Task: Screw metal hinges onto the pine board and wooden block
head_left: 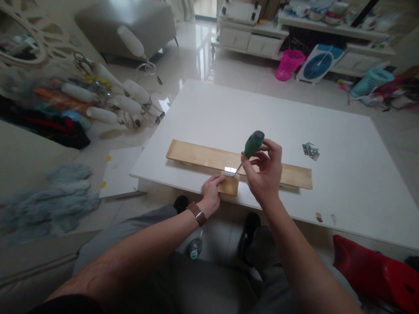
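My right hand is closed around a green-handled screwdriver, tilted with its shaft pointing down and to the left. The tip meets the right side of a shiny metal hinge. This hinge lies where a long wooden board and a small wooden block come together. My left hand grips the block's left side, its fingers reaching up close to the hinge. Any screw under the tip is too small to make out. The block sits at the near edge of the white table.
A small pile of hinges and screws lies on the table's right side. Two small items, one a yellow and black piece, rest near the front edge. A red plastic stool stands at lower right, a bottle on the floor.
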`<state>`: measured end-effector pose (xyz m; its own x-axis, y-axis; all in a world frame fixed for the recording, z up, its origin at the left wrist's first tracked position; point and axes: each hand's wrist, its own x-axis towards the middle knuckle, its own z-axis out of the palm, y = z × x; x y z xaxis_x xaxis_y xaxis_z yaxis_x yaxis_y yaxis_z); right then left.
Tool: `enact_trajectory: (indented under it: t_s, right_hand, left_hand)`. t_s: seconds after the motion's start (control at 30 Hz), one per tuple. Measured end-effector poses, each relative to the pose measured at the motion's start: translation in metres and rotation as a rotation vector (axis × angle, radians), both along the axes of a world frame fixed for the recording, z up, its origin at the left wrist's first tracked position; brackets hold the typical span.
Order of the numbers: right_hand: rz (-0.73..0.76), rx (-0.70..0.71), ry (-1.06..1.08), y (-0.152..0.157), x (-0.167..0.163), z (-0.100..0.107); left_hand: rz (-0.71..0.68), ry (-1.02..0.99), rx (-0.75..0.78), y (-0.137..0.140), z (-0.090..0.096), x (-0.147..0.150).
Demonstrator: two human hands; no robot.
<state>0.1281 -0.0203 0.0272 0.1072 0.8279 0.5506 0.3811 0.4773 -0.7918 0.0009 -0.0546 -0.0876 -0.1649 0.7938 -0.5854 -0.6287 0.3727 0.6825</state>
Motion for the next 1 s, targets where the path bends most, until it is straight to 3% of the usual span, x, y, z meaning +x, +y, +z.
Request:
enact_trajectory:
  t_s: [0.53,0.8,1.0]
  right_hand:
    - [-0.014,0.028,-0.04,-0.0011,0.0009,0.0033]
    - [0.022,-0.083,0.027,-0.0008,0.0004,0.0005]
    - [0.05,-0.054,0.028,-0.0029,-0.0002,0.0024]
  left_hand:
    - [-0.01,0.028,0.009,-0.0001,-0.0001,0.0002]
    - [0.003,0.015,0.01,0.0011,0.0054,0.0011]
    - [0.005,0.023,-0.007,0.0002,0.0028,0.0011]
